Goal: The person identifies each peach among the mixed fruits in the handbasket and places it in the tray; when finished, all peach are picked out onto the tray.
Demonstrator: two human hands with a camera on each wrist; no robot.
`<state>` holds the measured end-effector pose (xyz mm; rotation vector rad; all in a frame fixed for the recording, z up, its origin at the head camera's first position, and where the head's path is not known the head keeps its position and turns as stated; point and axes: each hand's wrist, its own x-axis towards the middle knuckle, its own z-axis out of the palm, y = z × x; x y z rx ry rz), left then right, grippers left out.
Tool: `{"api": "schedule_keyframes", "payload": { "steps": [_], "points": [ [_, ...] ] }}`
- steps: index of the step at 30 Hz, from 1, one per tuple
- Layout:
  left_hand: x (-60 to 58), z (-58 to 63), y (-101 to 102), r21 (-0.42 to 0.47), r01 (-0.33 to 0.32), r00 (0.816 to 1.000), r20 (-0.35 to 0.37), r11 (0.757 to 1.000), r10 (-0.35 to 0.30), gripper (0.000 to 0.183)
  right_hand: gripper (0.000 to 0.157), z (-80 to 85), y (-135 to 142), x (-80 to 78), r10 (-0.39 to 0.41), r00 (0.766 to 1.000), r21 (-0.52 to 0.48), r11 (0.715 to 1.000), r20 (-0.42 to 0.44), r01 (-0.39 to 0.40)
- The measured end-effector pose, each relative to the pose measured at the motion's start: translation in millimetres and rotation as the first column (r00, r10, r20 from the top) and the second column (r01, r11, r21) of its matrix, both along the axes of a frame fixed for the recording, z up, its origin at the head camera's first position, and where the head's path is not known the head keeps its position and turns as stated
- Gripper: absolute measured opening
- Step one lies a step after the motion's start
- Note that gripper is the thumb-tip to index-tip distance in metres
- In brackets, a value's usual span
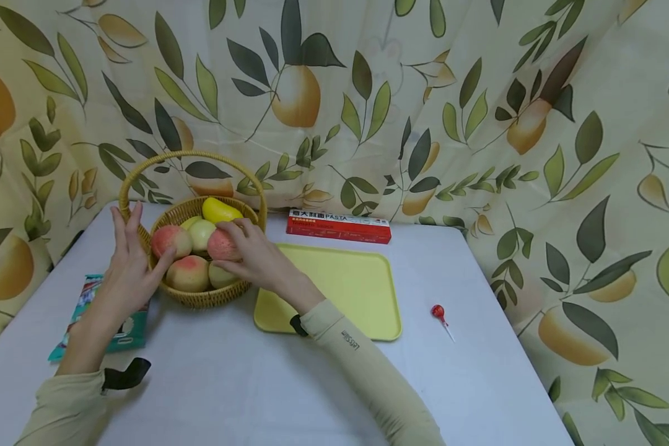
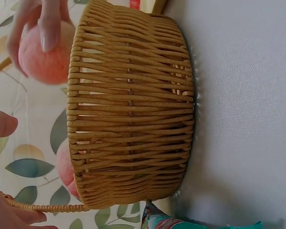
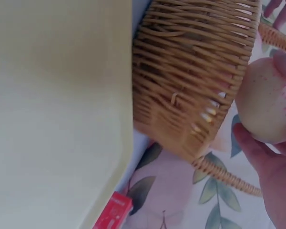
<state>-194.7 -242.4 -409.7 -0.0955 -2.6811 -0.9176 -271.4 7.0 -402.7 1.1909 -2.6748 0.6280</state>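
A wicker basket (image 1: pixel 201 301) with a tall handle holds several fruits: a red-and-cream peach (image 1: pixel 170 240), another peach (image 1: pixel 188 274), a pale green round fruit (image 1: pixel 202 235) and a yellow fruit (image 1: pixel 220 210). At the basket's right side my right hand (image 1: pixel 256 251) grips a pink peach (image 3: pixel 267 102) between thumb and fingers, above the rim. My left hand (image 1: pixel 127 272) is at the left rim beside the handle (image 2: pixel 47 208). Its fingers point up, fairly straight, and the thumb reaches toward the nearest peach; whether it touches is unclear.
To the basket's right lies a yellow tray (image 1: pixel 345 291), with a red pasta box (image 1: pixel 339 228) behind it. A red lollipop (image 1: pixel 438 313) lies farther right. Partly under my left forearm is a teal packet (image 1: pixel 136 331). Patterned cloth (image 1: pixel 401 124) hangs behind the white table (image 1: pixel 212 384).
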Motion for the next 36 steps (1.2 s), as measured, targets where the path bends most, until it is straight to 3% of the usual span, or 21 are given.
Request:
{"api": "schedule_keyframes", "payload": {
  "steps": [6,14,20,25,31,36],
  "points": [
    [-0.8,0.9,0,0.005,0.011,1.000,0.005,1.000,-0.011,0.094,0.066,-4.6,20,4.2,-0.019,1.000,-0.054,0.998,-0.011,0.019],
    [-2.1,3.4,-1,0.027,0.025,1.000,0.004,0.999,-0.025,0.094,0.066,-14.1,59,5.7,-0.042,0.998,-0.231,0.972,-0.043,0.031],
    [-1.2,1.9,-2,0.033,0.029,1.000,0.004,0.999,-0.029,0.094,0.067,-29.1,85,3.8,-0.089,0.996,-0.263,0.961,-0.022,0.081],
    [-0.7,4.0,-2,0.032,0.025,1.000,0.017,0.999,-0.025,0.094,0.066,-37.0,93,-6.6,-0.161,0.985,-0.293,0.941,0.058,0.171],
    [0.5,5.7,-3,0.010,0.015,1.000,0.021,1.000,-0.015,0.094,0.070,-48.7,95,-20.1,-0.269,0.941,-0.221,0.924,0.205,0.312],
    [1.5,5.0,-2,0.003,0.018,1.000,0.019,1.000,-0.018,0.094,0.071,-55.9,95,-22.3,-0.292,0.915,-0.179,0.920,0.279,0.348]
  ]
}}
